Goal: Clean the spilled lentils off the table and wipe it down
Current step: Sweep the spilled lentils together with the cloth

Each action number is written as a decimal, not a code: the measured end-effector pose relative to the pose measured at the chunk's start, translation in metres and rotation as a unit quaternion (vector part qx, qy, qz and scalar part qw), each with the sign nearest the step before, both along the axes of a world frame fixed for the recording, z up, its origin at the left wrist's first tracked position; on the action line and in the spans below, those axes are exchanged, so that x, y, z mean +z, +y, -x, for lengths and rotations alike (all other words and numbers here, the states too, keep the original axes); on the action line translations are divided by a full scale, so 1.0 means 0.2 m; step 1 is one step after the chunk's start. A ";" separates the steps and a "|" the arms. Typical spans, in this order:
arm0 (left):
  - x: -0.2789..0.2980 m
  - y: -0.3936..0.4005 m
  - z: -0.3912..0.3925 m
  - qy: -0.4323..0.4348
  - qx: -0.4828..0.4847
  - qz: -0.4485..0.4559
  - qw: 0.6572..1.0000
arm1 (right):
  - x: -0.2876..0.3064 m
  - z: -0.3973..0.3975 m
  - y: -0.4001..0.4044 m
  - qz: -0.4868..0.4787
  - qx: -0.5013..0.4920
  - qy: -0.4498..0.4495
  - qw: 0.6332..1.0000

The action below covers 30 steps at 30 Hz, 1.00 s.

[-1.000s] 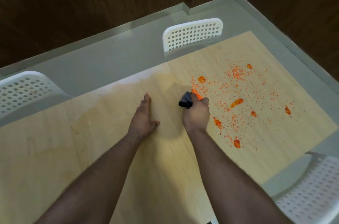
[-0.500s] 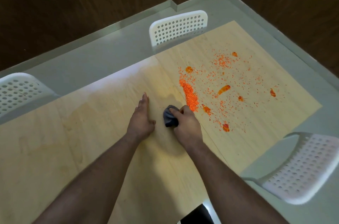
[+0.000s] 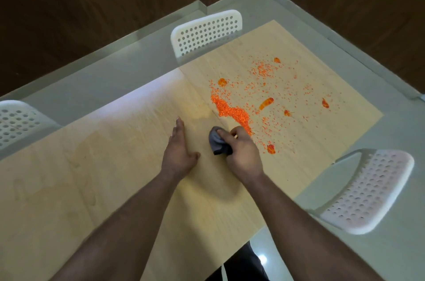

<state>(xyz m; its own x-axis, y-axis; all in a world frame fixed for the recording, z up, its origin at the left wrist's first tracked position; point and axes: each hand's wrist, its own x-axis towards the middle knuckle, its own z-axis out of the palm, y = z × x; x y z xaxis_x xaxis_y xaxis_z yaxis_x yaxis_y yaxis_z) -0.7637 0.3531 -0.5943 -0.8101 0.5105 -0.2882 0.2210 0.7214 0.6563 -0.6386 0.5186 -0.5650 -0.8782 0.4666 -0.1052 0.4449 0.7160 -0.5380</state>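
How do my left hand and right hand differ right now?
The left hand lies flat on the table with fingers straight and holds nothing; the right hand is curled round a bunched grey cloth. The right hand sits at the edge of the lentils; the left hand is farther from them. Both are bare.

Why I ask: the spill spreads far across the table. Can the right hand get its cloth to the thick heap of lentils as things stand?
Probably yes. The right hand grips the grey cloth right beside the dense lentil heap, with only bare table between them; the left hand rests flat, off to the other side.
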 end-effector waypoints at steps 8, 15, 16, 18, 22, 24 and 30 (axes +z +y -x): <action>-0.01 -0.17 0.06 -0.007 0.026 -0.006 1.000 | -0.03 0.22 -0.26 -0.019 0.161 -0.031 0.986; -0.02 -0.17 0.09 -0.031 0.046 -0.018 0.998 | -0.02 0.51 -0.10 -0.022 0.051 -0.042 0.998; -0.02 -0.18 0.10 -0.030 0.048 -0.019 0.998 | -0.02 0.54 -0.05 -0.002 0.010 -0.034 0.999; -0.03 -0.20 0.11 -0.025 0.055 -0.015 0.998 | -0.03 0.55 0.04 0.025 -0.047 -0.018 0.998; -0.01 -0.24 0.13 -0.030 0.053 -0.009 0.998 | -0.06 0.47 0.00 0.023 -0.049 -0.003 0.999; 0.00 -0.27 0.13 -0.029 0.049 -0.008 0.998 | -0.07 0.41 -0.12 0.041 0.004 0.008 0.999; 0.01 -0.34 0.14 -0.002 0.035 -0.009 0.999 | -0.09 0.41 -0.42 -0.054 0.217 -0.028 0.974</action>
<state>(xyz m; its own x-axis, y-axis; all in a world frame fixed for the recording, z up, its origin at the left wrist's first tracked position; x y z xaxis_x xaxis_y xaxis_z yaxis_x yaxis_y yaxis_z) -0.7917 0.2845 -0.5931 -0.8427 0.4580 -0.2831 0.1682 0.7234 0.6697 -0.7213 0.4340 -0.5822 -0.9895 0.0644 -0.1295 0.1148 0.8945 -0.4321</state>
